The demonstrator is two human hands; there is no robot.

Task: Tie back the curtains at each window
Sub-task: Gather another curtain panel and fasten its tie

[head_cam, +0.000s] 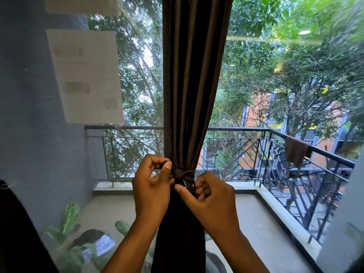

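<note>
Brown curtain (pixel 194 85) cinched by a knotted tie (pixel 182 174), left hand (pixel 152 186) and right hand (pixel 210 196) pinching its ends

The curtain (pixel 194 79) is dark brown cloth with a faint sheen (soft vertical folds); the tie (pixel 182 173) is the same cloth; the railing (pixel 262 142) is dark painted metal; the rag (pixel 296 150) is matt brown cloth.

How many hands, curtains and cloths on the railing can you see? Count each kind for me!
Hands: 2, the left hand and the right hand, both pinching the tie
Curtains: 1, the dark brown curtain, bunched at the tie
Cloths on the railing: 1, the brown cloth
Total: 4
</note>
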